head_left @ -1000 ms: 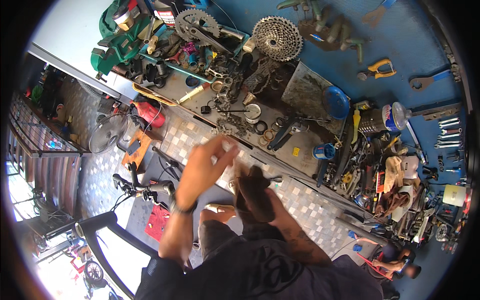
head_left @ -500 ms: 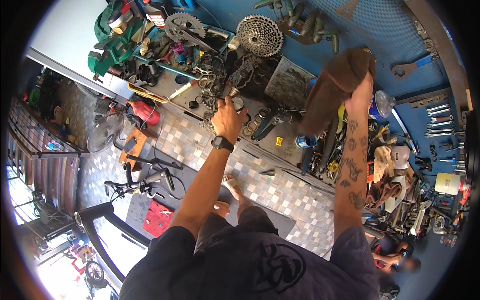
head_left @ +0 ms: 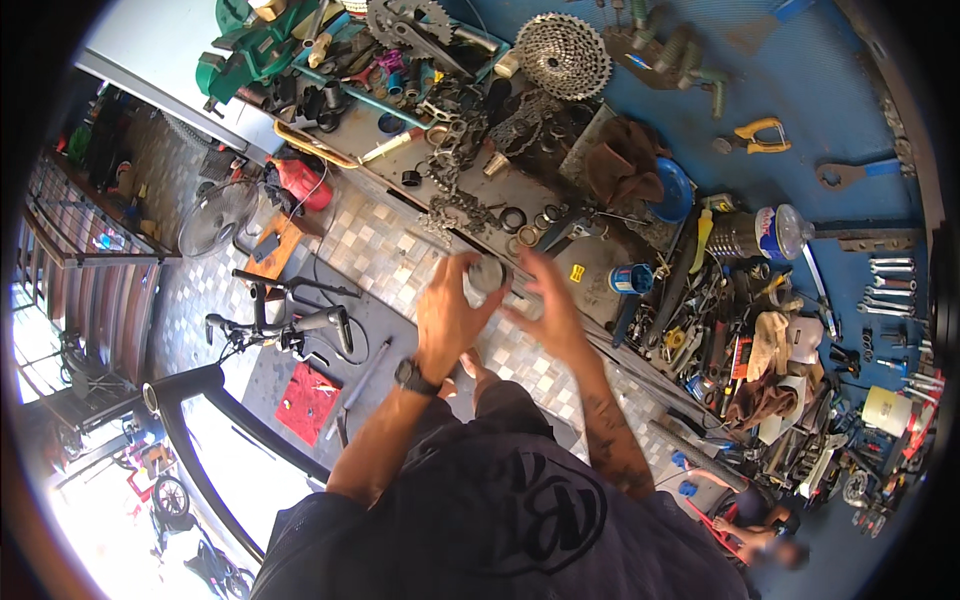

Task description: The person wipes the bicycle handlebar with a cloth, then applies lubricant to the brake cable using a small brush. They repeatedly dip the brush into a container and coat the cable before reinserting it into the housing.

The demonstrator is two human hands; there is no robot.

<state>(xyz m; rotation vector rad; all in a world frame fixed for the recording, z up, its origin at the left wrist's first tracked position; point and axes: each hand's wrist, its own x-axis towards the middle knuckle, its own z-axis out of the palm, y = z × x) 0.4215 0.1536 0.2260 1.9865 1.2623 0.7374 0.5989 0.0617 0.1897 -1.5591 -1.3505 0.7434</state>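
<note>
In front of my body, my left hand [head_left: 448,308] grips a small round piece [head_left: 488,275] with a pale face and a dark rim, between thumb and fingers. Its exact kind is unclear. My right hand [head_left: 552,312] is beside it, empty, with fingers apart and smeared by motion. Both hands are just off the front edge of the workbench [head_left: 600,250]. A brown cloth [head_left: 628,172] lies crumpled at the back of the bench, against a blue bowl [head_left: 676,190]. Close beyond my hands lie a bike chain [head_left: 462,212] and several rings [head_left: 528,236].
A bike cassette [head_left: 563,57] and a chainring [head_left: 408,25] sit at the bench's back. A blue tub [head_left: 630,278] and a plastic bottle [head_left: 780,233] stand to the right. Left on the floor are a fan [head_left: 218,218] and a bike frame [head_left: 215,385]. Another person [head_left: 755,520] is at lower right.
My right hand has let go of the brown cloth, now on the bench, and come down toward my left. My left hand has drawn the round piece back from the bench toward me.
</note>
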